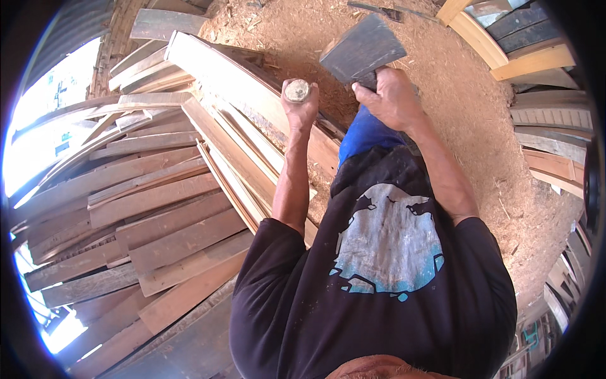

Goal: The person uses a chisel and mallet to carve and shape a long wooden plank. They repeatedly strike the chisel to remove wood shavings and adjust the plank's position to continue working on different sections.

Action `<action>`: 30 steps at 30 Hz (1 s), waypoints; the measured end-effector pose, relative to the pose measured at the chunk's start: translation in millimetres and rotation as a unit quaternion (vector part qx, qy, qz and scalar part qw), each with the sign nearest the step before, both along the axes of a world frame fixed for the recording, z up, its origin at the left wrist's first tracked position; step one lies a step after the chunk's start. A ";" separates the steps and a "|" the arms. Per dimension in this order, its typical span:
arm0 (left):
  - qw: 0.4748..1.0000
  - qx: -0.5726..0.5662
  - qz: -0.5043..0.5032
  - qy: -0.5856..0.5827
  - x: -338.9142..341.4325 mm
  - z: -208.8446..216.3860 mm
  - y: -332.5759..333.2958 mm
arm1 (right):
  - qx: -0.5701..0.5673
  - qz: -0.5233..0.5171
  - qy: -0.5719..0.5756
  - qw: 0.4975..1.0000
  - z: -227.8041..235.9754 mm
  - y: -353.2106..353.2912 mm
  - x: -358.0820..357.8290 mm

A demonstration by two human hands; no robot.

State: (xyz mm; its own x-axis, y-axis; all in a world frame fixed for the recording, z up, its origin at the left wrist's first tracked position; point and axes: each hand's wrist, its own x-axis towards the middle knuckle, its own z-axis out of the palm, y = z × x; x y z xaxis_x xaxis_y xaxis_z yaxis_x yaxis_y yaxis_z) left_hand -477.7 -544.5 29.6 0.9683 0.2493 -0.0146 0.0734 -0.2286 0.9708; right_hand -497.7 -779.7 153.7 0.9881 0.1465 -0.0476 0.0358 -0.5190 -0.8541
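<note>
My left hand (299, 114) is wrapped around an upright chisel (297, 91); only the pale, worn round butt of its handle shows, and the blade is hidden beneath my fist. It is held over the edge of a long, thick light-wood beam (233, 77). In my right hand (392, 100) is a wooden mallet (365, 50), gripped by its handle close under the dark, blocky head. The mallet head is raised to the right of the chisel and a little beyond it, apart from it.
Many loose boards (170, 208) are stacked along the left side, with narrow light strips (243, 158) beside the beam. Wood shavings cover the ground (467, 126). More planks (552, 117) lean along the right. A dark tool (379, 10) lies at the far edge.
</note>
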 end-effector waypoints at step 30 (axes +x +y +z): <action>0.982 0.038 -0.176 0.063 4.1 -11.6 -3.2 | -0.044 0.000 0.041 0.998 6.5 3.7 1.7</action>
State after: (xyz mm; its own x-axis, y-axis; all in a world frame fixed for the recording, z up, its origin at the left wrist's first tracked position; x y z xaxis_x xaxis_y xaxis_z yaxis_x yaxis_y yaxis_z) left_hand -473.6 -547.8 18.0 0.9863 -0.0964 -0.1338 0.0947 -0.3333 0.9380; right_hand -496.0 -776.0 160.3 0.9805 0.1377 -0.1402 -0.0320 -0.5923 -0.8051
